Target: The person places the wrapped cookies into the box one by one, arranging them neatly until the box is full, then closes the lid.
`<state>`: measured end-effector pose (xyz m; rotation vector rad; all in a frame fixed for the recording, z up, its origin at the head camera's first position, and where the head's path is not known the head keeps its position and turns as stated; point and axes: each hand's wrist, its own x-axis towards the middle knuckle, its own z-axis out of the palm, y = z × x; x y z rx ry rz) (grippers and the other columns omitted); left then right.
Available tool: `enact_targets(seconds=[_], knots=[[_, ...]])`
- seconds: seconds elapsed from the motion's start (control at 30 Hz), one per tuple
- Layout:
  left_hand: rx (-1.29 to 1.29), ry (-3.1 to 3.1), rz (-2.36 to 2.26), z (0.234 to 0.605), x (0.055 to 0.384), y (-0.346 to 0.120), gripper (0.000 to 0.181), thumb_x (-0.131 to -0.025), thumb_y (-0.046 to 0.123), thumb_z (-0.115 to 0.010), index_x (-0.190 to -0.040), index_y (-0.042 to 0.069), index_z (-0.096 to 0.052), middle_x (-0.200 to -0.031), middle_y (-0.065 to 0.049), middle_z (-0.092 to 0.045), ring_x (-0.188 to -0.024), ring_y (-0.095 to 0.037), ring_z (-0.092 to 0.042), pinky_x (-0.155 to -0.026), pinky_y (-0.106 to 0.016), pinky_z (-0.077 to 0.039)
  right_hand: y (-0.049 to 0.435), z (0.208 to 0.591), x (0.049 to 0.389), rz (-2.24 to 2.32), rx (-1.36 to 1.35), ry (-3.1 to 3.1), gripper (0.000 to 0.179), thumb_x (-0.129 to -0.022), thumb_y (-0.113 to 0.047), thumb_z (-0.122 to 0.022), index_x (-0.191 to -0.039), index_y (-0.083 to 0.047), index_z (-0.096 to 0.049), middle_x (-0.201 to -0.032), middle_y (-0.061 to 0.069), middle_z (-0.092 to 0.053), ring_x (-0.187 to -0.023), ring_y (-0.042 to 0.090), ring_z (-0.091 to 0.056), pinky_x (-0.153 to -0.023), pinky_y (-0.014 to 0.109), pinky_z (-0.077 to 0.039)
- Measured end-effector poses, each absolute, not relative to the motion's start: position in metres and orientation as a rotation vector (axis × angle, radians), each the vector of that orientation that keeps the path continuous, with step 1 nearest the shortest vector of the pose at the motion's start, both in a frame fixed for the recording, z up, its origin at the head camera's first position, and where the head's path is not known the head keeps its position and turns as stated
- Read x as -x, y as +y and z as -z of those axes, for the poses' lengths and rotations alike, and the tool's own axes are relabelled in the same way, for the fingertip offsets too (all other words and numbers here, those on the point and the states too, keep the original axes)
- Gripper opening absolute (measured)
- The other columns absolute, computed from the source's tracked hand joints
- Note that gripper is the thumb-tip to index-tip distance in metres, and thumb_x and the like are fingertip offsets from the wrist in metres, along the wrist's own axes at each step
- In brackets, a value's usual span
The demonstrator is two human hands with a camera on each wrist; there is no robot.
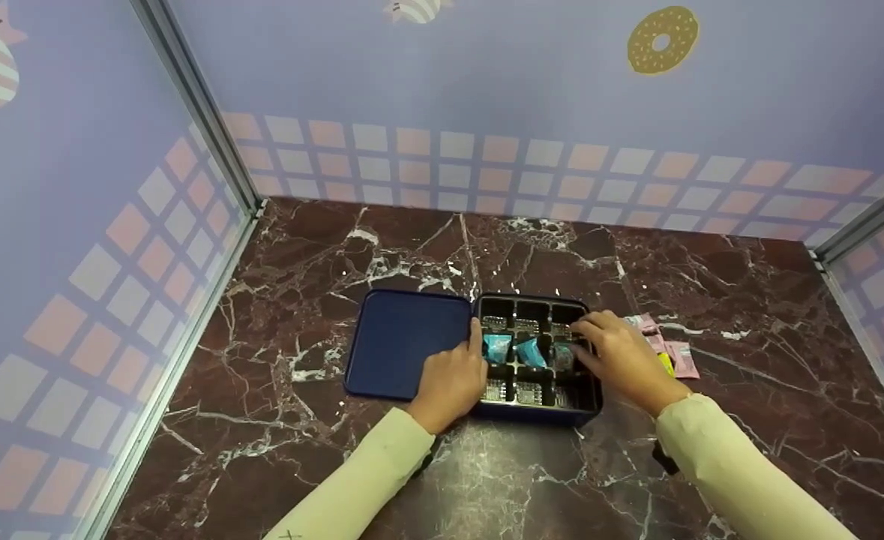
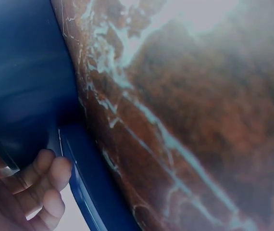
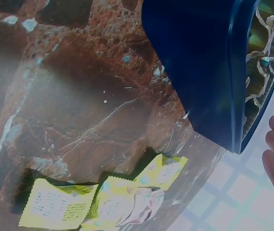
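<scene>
A dark blue box with a gridded insert holds a blue wrapped packet in its left middle compartment and another blue packet in the centre one. A darker teal packet lies in the right middle compartment, partly shaded. My right hand reaches over the box's right rim, thumb and fingers apart above that packet. Beside the left rim is my left hand, its index finger straight along the edge. In the left wrist view its other fingers bend loosely near the box's side.
The blue lid lies flat, left of the box. Several pink packets and a yellow one lie right of it, partly behind my right hand. Patterned panels enclose the marbled tabletop at the back and sides.
</scene>
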<state>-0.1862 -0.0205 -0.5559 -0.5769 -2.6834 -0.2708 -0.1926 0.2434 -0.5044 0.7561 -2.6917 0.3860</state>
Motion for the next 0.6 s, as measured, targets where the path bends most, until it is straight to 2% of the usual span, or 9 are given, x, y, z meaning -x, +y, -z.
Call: enact_targets(seconds=[0.6], knots=[[0.571, -2.72, 0.319, 0.556, 0.187, -0.019, 0.056, -0.09, 0.021, -0.056, -0.14, -0.003, -0.047, -0.066, -0.004, -0.061, -0.047, -0.021, -0.056, -0.041, -0.037, -0.041, 0.26, 0.511, 0.184, -0.454, -0.61, -2.767, 0.026, -0.082, -0.013, -0.074, -0.105, -0.004, -0.069, -0.099, 0.008, -0.065, -0.089, 0.026, -0.062, -0.079, 0.044, -0.051]])
